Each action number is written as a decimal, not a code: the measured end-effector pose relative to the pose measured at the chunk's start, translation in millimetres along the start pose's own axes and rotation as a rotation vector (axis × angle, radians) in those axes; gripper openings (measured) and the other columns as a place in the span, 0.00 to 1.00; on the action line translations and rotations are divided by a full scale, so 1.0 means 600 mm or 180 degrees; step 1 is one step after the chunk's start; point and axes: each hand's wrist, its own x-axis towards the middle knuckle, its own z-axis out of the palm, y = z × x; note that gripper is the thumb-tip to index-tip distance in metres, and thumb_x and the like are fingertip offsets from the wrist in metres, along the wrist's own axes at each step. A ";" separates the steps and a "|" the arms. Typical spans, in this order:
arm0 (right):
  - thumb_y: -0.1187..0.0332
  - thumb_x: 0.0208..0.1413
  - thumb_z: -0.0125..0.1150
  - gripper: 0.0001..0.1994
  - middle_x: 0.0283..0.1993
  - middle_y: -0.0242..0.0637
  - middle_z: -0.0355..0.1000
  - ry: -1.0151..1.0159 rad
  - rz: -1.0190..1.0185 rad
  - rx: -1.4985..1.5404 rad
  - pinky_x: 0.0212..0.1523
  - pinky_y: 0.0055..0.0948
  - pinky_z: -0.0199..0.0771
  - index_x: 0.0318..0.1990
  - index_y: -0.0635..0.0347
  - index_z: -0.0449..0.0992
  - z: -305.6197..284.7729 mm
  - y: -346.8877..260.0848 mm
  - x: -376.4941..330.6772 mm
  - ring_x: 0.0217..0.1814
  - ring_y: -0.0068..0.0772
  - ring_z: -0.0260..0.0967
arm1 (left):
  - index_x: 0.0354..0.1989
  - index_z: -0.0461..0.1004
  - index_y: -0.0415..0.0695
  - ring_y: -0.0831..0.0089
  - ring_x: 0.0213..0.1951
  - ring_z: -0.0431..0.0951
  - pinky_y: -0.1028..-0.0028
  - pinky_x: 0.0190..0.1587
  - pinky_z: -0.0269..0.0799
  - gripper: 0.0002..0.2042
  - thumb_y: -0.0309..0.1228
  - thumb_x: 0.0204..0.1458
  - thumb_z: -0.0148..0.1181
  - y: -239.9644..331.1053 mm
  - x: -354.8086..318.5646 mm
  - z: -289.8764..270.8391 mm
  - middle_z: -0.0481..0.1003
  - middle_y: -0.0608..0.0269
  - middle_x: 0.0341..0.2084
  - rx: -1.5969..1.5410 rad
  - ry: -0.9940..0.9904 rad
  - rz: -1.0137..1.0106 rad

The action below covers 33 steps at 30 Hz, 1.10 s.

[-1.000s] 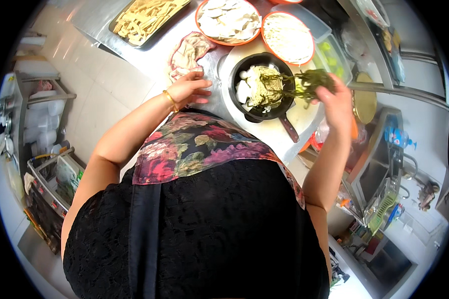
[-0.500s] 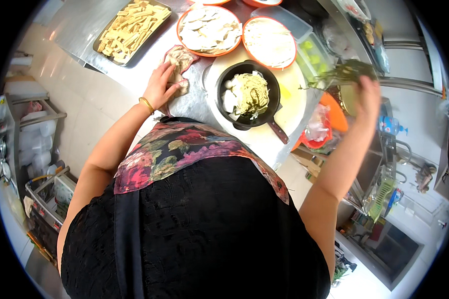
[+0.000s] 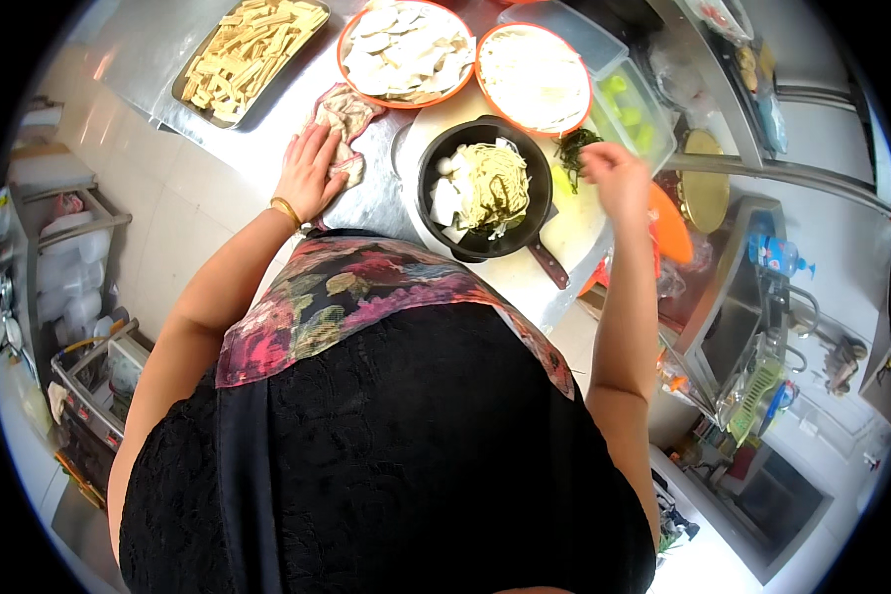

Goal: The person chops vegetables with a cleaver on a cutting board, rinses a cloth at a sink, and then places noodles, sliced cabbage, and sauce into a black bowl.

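My left hand lies flat with fingers spread, its fingertips touching a crumpled beige cloth with a reddish edge. My right hand is closed on dark green shredded leafy strands, perhaps seaweed, right of a black bowl. Inside the bowl are pale yellow noodles, white chunks and some dark green bits. The bowl stands on a round pale cutting board. A knife handle, brown and riveted, sticks out by the bowl; most of its blade is hidden.
Orange-rimmed bowls of white slices and white shreds stand behind. At the far left is a metal tray of yellow-tan sticks. A clear container with green pieces sits far right, near a metal rail.
My right hand has swung left and nearer with the dark green strands, from beyond the board to beside the bowl. My left hand stays by the cloth. The view has shifted slightly.
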 end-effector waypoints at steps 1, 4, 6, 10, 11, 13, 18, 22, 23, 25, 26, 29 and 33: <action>0.75 0.43 0.60 0.09 0.32 0.41 0.75 -0.0270 -0.0569 0.0238 0.31 0.27 0.71 0.35 0.61 0.77 0.018 -0.018 -0.024 0.30 0.35 0.72 | 0.59 0.57 0.44 0.54 0.62 0.52 0.55 0.63 0.43 0.29 0.42 0.48 0.53 0.001 -0.001 -0.002 0.55 0.52 0.59 0.0006 -0.0023 -0.0009; 0.73 0.41 0.63 0.07 0.28 0.46 0.73 -0.0624 -0.1625 -0.0969 0.31 0.34 0.72 0.29 0.64 0.74 0.088 -0.051 -0.077 0.29 0.42 0.73 | 0.59 0.57 0.43 0.54 0.61 0.52 0.55 0.62 0.44 0.30 0.42 0.48 0.53 0.001 0.006 0.000 0.55 0.51 0.59 0.0001 -0.0041 0.0035; 0.71 0.38 0.66 0.11 0.26 0.49 0.71 -0.0815 -0.1253 -0.1787 0.31 0.39 0.70 0.27 0.66 0.70 0.126 -0.062 -0.094 0.30 0.48 0.71 | 0.59 0.57 0.43 0.55 0.61 0.52 0.55 0.62 0.44 0.29 0.42 0.48 0.53 0.001 0.003 0.002 0.55 0.51 0.59 -0.0092 -0.0003 0.0040; 0.75 0.41 0.56 0.04 0.27 0.49 0.71 -0.0557 -0.0806 -0.1884 0.34 0.41 0.70 0.28 0.63 0.70 0.165 -0.055 -0.097 0.32 0.50 0.70 | 0.59 0.56 0.41 0.50 0.61 0.51 0.54 0.62 0.44 0.29 0.40 0.48 0.54 0.003 0.002 0.002 0.55 0.47 0.58 -0.0258 0.0016 0.0066; 0.76 0.45 0.49 0.03 0.29 0.48 0.71 -0.0568 -0.0945 -0.1774 0.35 0.39 0.71 0.27 0.63 0.70 0.160 -0.054 -0.097 0.34 0.49 0.71 | 0.58 0.58 0.43 0.54 0.61 0.53 0.55 0.62 0.45 0.29 0.42 0.48 0.53 0.003 0.001 0.004 0.56 0.50 0.58 -0.0205 0.0064 0.0037; 0.76 0.44 0.52 0.02 0.27 0.47 0.71 -0.0478 -0.1061 -0.1097 0.33 0.39 0.70 0.24 0.62 0.71 0.138 -0.052 -0.098 0.31 0.48 0.70 | 0.58 0.58 0.43 0.53 0.61 0.53 0.55 0.62 0.45 0.29 0.42 0.48 0.53 -0.003 0.000 0.008 0.56 0.50 0.58 -0.0233 0.0079 0.0017; 0.78 0.41 0.61 0.06 0.24 0.40 0.73 -0.0603 0.0030 0.0312 0.26 0.25 0.71 0.30 0.64 0.75 0.064 -0.070 -0.107 0.25 0.31 0.71 | 0.58 0.58 0.43 0.53 0.60 0.54 0.54 0.62 0.45 0.29 0.41 0.48 0.54 -0.002 -0.004 0.005 0.57 0.50 0.58 -0.0256 0.0084 -0.0012; 0.79 0.44 0.60 0.06 0.24 0.34 0.73 -0.0519 0.0429 0.1075 0.24 0.18 0.72 0.32 0.66 0.75 0.030 -0.081 -0.106 0.26 0.20 0.71 | 0.57 0.58 0.43 0.53 0.60 0.54 0.54 0.62 0.45 0.29 0.41 0.48 0.54 -0.001 0.000 0.003 0.57 0.50 0.57 -0.0248 0.0123 0.0052; 0.79 0.45 0.60 0.06 0.25 0.34 0.73 -0.0399 0.0349 0.1348 0.25 0.19 0.73 0.32 0.66 0.75 0.025 -0.083 -0.107 0.26 0.21 0.72 | 0.57 0.58 0.43 0.53 0.60 0.54 0.54 0.62 0.45 0.29 0.41 0.48 0.54 0.000 -0.001 0.004 0.57 0.50 0.57 -0.0257 0.0121 0.0046; 0.80 0.46 0.59 0.05 0.26 0.34 0.73 -0.0225 0.0215 0.1469 0.26 0.20 0.73 0.33 0.66 0.75 0.016 -0.088 -0.103 0.26 0.21 0.72 | 0.57 0.59 0.42 0.53 0.60 0.54 0.54 0.62 0.46 0.28 0.41 0.48 0.54 -0.002 0.000 0.006 0.57 0.50 0.57 -0.0262 0.0186 0.0078; 0.80 0.46 0.59 0.05 0.27 0.35 0.73 -0.0053 0.0002 0.1595 0.27 0.20 0.73 0.33 0.66 0.75 0.007 -0.091 -0.100 0.27 0.22 0.72 | 0.57 0.59 0.42 0.53 0.60 0.54 0.54 0.62 0.46 0.28 0.41 0.48 0.54 -0.003 -0.001 0.006 0.57 0.50 0.57 -0.0266 0.0184 0.0068; 0.81 0.47 0.58 0.05 0.28 0.37 0.73 0.0468 -0.0261 0.1737 0.29 0.20 0.74 0.34 0.66 0.74 -0.035 -0.108 -0.080 0.28 0.23 0.72 | 0.57 0.59 0.42 0.53 0.60 0.54 0.54 0.62 0.46 0.28 0.41 0.48 0.54 -0.001 -0.005 0.003 0.58 0.50 0.57 -0.0267 0.0183 0.0014; 0.78 0.47 0.60 0.07 0.30 0.38 0.73 0.1343 -0.0433 0.1690 0.32 0.21 0.73 0.35 0.67 0.74 -0.096 -0.088 -0.039 0.30 0.25 0.72 | 0.57 0.59 0.42 0.53 0.60 0.54 0.54 0.61 0.47 0.28 0.41 0.47 0.54 0.002 0.004 0.001 0.58 0.50 0.57 -0.0267 0.0172 0.0042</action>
